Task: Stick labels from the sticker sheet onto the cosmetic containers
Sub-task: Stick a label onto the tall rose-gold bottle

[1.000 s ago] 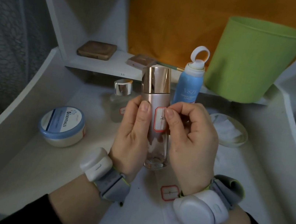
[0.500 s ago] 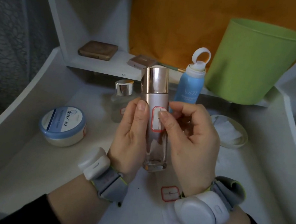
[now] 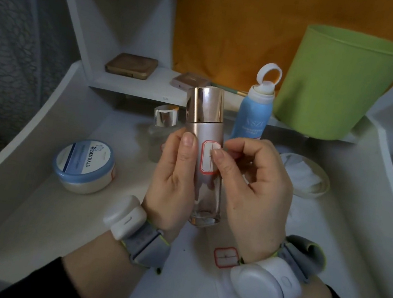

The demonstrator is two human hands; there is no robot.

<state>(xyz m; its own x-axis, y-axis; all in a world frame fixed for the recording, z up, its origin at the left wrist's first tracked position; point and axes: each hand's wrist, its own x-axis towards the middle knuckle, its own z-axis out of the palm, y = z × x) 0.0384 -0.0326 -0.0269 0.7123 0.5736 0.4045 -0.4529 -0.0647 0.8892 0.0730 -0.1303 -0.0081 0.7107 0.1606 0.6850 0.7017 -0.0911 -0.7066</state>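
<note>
We hold the bottle [image 3: 205, 132] upright between both grips, label [image 3: 206, 160] facing us.

Nearest us, just below the right grip [image 3: 257, 194], a spare label [image 3: 224, 256] lies flat on the worktop [image 3: 24, 224]. The left grip [image 3: 174, 184] wraps the bottle, its long axis vertical and gold cap pointing up. The right grip's curled forefinger and thumb pinch the label on the bottle's front. A cream jar [image 3: 84, 164] sits left of the left grip, with a blue spray [image 3: 252, 117] beyond.

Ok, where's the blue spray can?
In the head view, the blue spray can stands right of centre, behind the right hand and left of the green bin.
</note>
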